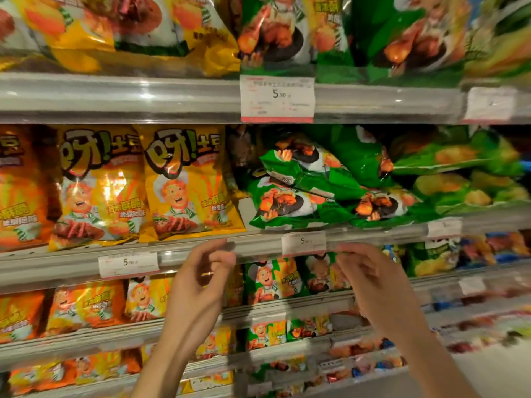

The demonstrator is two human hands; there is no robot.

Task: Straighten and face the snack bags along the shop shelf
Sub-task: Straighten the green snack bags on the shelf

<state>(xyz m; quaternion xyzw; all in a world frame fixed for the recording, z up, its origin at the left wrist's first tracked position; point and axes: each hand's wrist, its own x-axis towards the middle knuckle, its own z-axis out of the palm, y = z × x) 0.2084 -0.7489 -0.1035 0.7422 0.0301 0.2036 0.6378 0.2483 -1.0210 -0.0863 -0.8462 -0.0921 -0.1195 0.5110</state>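
Hands are hovering empty at the middle shelf's front edge (258, 245): left hand (201, 278) and right hand (370, 278), fingers loosely curled. Toppled glossy green snack bags (301, 191) are lying just above; best lifting each upright, label forward.

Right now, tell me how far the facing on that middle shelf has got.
Done: the yellow snack bags stand upright, fronts out. In hand: nothing; the left hand and right hand are raised empty below the shelf edge. Left: the green snack bags lie toppled in a heap and need standing and facing.
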